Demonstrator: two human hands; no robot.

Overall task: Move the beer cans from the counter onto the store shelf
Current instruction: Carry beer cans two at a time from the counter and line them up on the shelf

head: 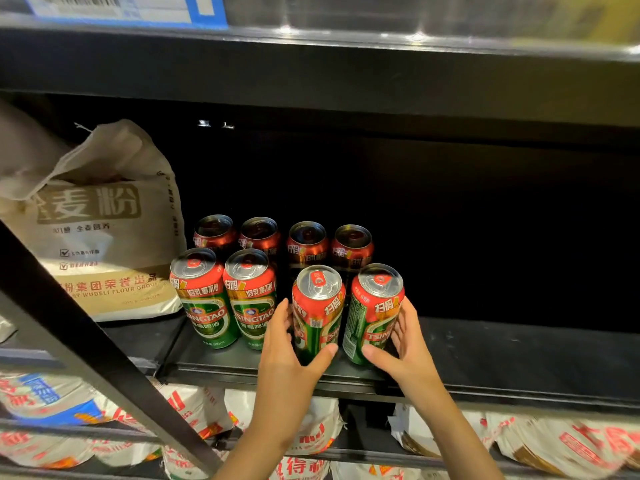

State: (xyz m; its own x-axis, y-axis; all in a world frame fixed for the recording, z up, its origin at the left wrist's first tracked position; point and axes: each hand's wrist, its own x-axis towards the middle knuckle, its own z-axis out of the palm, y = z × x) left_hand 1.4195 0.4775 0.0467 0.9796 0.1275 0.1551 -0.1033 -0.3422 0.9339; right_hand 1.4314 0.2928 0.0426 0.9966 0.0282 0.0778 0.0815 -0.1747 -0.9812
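Hands nearest: left hand (289,344) curled round a green-and-red can (317,311), right hand (403,344) curled round its neighbour can (374,311); both cans upright, long axis vertical, tabs up, at the near edge of the black shelf (519,358). Left of these, two like cans (225,296) (labels facing near). Behind, four shadowed cans (284,240) in a row. Far left, a flour sack (104,230).

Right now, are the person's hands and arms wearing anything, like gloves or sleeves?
No. The left hand and the right hand are bare, with no gloves, rings or watch showing. Both forearms are bare too; no sleeve reaches into view.
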